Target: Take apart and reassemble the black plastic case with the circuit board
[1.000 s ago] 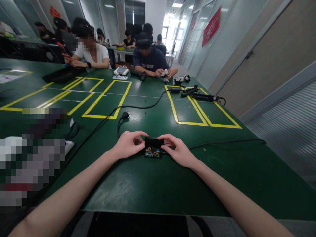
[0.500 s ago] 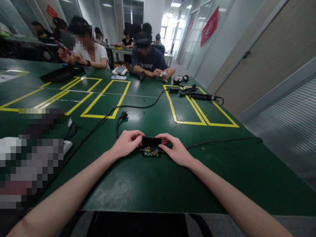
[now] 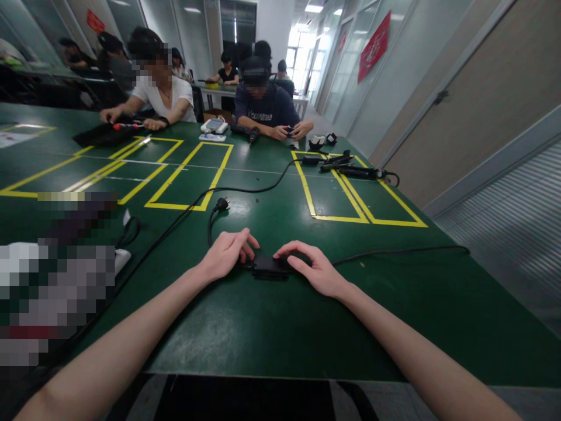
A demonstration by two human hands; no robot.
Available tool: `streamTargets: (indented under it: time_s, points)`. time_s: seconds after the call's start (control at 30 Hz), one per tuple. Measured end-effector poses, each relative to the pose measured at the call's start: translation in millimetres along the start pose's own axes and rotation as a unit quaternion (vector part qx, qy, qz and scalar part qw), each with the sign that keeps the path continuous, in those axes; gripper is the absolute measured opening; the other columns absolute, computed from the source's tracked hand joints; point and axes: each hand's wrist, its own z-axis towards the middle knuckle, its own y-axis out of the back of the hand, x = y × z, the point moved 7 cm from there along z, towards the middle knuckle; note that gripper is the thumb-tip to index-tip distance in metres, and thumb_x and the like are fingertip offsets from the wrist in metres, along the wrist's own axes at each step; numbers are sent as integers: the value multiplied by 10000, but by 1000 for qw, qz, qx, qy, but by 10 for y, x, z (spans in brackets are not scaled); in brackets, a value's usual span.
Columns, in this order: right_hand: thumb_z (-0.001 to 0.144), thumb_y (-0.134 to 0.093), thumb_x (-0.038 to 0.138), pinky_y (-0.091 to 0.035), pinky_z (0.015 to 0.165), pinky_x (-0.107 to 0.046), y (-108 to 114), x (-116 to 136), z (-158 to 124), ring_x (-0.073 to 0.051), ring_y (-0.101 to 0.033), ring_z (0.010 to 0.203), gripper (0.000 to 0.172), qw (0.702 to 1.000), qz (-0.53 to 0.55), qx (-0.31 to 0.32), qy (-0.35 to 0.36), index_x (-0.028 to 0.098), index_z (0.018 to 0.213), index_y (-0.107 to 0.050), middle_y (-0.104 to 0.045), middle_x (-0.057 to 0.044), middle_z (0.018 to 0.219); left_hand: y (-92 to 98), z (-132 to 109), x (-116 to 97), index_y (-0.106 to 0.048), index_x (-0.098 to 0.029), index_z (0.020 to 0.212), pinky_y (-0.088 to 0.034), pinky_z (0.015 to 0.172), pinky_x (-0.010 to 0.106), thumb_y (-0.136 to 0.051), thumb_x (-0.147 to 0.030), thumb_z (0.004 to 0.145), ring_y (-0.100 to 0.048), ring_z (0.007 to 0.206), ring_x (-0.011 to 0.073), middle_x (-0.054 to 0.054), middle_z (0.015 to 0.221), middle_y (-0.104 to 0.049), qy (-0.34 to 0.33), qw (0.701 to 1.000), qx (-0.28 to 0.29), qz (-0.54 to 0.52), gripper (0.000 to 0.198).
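A black power adapter case lies on the green table in front of me, its lid over the lower half with the circuit board hidden inside. At its left end is my left hand, fingers curved and apart, the tips close to the corner. My right hand is at the other end, open, with the index fingertip at the lid's top edge and the thumb apart from it. A black cord runs off to the right from behind my right hand. Beyond my left hand, a short cord ends in a mains plug.
A long black cable crosses the green table. Yellow tape marks rectangles on it. A black tool with a cord, a power drill and a white device lie farther off. Two people work across the table.
The black lid has come down from its upright tilt and covers the circuit board. Both hands have loosened their hold on it. Across the table, one person's hands have lowered with a red tool.
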Motion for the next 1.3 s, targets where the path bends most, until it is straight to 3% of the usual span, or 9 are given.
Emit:
streamTargets:
  time_s: [0.2, 0.3, 0.37, 0.43, 0.6, 0.9, 1.1, 1.3]
  points:
    - [998, -600, 376, -550, 938, -406, -6, 114, -9, -230, -698, 989, 201, 998, -45, 11, 30, 222, 1079, -701, -747, -77, 1055, -2, -34, -108, -742, -127, 890, -472, 576, 247, -312, -482, 1064, -609, 531, 132, 41, 678, -726, -49, 996, 9, 68, 584]
    - [962, -649, 333, -556, 908, -405, -24, 149, -18, -232, -694, 970, 181, 995, -71, 14, 63, 224, 1100, -693, -739, -82, 1052, -57, -85, -231, -752, -160, 962, -464, 592, 237, -574, -549, 955, -625, 578, 131, 11, 723, -720, -127, 979, 50, 152, 428]
    - [921, -703, 298, -558, 905, -405, -48, 165, -27, -234, -690, 977, 203, 992, -84, 16, 89, 225, 1109, -686, -729, -86, 1060, -109, -126, -297, -750, -184, 1038, -459, 607, 236, -755, -582, 818, -652, 645, 142, 8, 800, -727, -181, 959, 72, 208, 454]
    - [880, -743, 264, -559, 921, -410, -77, 162, -33, -239, -687, 1007, 249, 990, -97, 21, 104, 232, 1119, -684, -716, -91, 1092, -161, -153, -324, -740, -199, 1071, -461, 636, 240, -824, -554, 759, -676, 720, 155, 10, 867, -726, -213, 941, 83, 249, 480]
    - [830, -750, 185, -567, 939, -409, -134, 130, -37, -244, -677, 1073, 345, 981, -150, 37, 116, 257, 1162, -689, -674, -94, 1179, -234, -154, -304, -720, -204, 1046, -469, 671, 240, -733, -417, 850, -691, 790, 163, 13, 916, -712, -209, 931, 88, 285, 289]
    - [935, -669, 282, -556, 925, -472, -131, 75, -26, -293, -678, 1077, 350, 957, -267, 7, 116, 239, 1281, -659, -709, -135, 1218, -238, -137, -292, -685, -194, 1213, -513, 739, 278, -702, -419, 902, -708, 875, 210, 49, 1009, -728, -204, 920, 74, 328, 384]
    - [1023, -552, 337, -544, 824, -419, -151, 111, -15, -267, -690, 926, 279, 950, -290, 33, 110, 205, 1235, -675, -748, -122, 1071, -252, -132, -286, -706, -198, 1088, -501, 747, 277, -616, -427, 988, -676, 858, 193, 38, 949, -718, -216, 918, 86, 322, 265]
    - [994, -623, 355, -568, 889, -447, -131, 146, -30, -280, -708, 1034, 294, 949, -277, 6, 150, 235, 1259, -667, -753, -115, 1168, -253, -140, -315, -711, -196, 1096, -508, 748, 284, -609, -443, 989, -672, 868, 203, 45, 932, -716, -225, 914, 84, 327, 288]
